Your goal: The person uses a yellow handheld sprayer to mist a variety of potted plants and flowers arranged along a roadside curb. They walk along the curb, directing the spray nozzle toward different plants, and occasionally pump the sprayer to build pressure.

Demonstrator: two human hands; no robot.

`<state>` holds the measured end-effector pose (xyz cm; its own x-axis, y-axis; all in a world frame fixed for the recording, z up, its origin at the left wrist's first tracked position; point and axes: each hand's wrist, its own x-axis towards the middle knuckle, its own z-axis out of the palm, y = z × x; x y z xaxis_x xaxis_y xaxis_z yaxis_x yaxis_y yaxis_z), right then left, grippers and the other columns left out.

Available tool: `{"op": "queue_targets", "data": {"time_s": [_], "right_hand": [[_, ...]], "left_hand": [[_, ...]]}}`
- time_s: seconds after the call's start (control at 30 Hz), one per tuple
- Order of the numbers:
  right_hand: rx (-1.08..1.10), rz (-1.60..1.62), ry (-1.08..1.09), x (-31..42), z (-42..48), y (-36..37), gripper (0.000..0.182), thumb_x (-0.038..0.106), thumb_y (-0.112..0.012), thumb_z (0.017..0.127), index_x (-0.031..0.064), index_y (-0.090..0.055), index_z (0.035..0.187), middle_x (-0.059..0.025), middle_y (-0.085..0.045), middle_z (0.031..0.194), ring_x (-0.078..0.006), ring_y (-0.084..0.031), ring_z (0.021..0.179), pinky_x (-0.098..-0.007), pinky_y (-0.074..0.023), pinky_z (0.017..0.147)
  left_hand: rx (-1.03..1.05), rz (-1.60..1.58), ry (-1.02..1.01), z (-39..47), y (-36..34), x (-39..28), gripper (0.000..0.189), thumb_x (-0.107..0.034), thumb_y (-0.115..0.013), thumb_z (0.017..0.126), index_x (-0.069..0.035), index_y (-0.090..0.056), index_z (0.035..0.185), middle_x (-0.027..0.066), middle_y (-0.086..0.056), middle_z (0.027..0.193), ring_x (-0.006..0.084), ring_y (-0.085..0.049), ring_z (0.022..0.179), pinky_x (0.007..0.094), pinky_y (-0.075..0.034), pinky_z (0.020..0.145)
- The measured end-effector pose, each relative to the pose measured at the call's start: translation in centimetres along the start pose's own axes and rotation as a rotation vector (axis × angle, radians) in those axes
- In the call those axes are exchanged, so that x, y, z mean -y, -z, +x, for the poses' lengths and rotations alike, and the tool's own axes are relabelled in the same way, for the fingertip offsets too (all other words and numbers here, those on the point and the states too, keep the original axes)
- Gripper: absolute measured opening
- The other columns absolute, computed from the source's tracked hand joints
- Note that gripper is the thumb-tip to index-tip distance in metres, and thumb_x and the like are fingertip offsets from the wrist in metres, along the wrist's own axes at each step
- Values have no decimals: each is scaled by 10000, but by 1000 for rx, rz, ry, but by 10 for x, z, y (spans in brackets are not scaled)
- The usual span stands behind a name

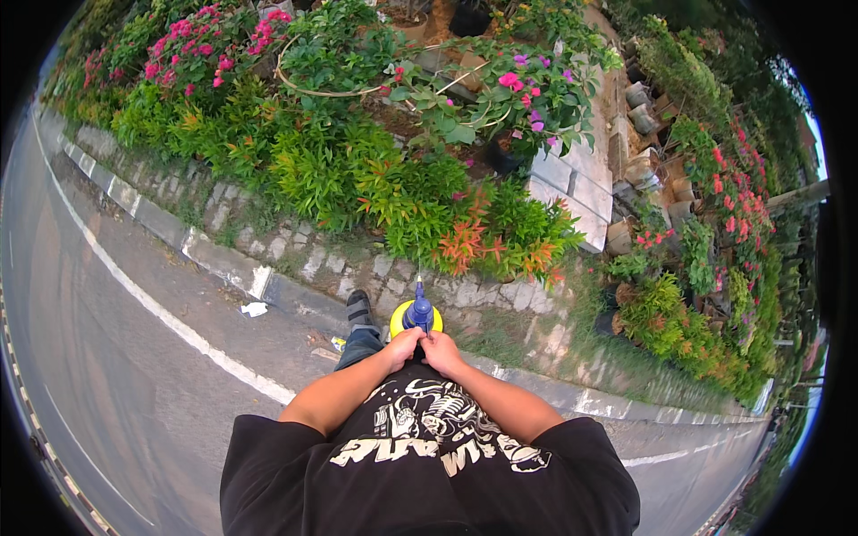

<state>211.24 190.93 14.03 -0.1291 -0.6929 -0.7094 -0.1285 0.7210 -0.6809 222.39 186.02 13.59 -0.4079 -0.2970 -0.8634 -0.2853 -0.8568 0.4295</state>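
Close in front of my body is a hand pump sprayer with a blue head (419,312) and a yellow tank (398,320). My left hand (403,347) and my right hand (440,351) meet at the back of the blue head, both gripping it. My own fingers hide the handle and trigger. The nozzle points away from me at a row of low shrubs (375,181) with green and orange leaves. A thin, faint line, perhaps spray, runs from its tip towards the leaves.
A painted kerb (221,264) separates the asphalt road (134,335) from a weedy stone-paved strip (482,291). Bougainvillea (523,87) with pink and purple flowers grows behind the shrubs, near pale slabs (576,181). Several wrapped plant pots (643,167) stand at right. White litter (254,309) lies by the kerb.
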Motion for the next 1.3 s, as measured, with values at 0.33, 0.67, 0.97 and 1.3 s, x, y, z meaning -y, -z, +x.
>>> {"op": "queue_targets", "data": {"time_s": [0.33, 0.67, 0.97, 1.3], "right_hand": [[88, -588, 82, 45, 0, -19, 338, 270, -516, 745, 11, -562, 958, -214, -591, 885, -347, -566, 860, -396, -443, 784], [-75, -399, -55, 10, 12, 11, 382, 282, -540, 739, 14, -578, 1010, -163, -601, 972, -253, -581, 910, -312, -436, 807], [-321, -613, -279, -85, 17, 99, 221, 250, -528, 668, 57, -634, 661, -150, -623, 744, -264, -606, 737, -347, -462, 681], [-85, -515, -70, -3, 56, 3, 266, 265, -504, 699, 77, -634, 836, -151, -618, 875, -293, -581, 859, -350, -443, 778]], "left_hand": [[-179, 259, -351, 16, 43, 16, 352, -270, -379, 806, 27, -562, 855, 132, -590, 826, 225, -548, 761, 309, -410, 714], [-184, 469, -368, 32, 101, 22, 301, -266, -410, 778, 14, -520, 798, 131, -586, 697, 226, -569, 664, 323, -437, 651], [-362, 394, -302, 13, 183, 9, 224, -232, -432, 755, -26, -519, 757, 56, -528, 571, 158, -508, 527, 284, -409, 537], [-378, 149, -521, -75, 213, -31, 203, -177, -413, 839, -17, -529, 792, 35, -523, 601, 110, -498, 549, 245, -392, 530]]}}
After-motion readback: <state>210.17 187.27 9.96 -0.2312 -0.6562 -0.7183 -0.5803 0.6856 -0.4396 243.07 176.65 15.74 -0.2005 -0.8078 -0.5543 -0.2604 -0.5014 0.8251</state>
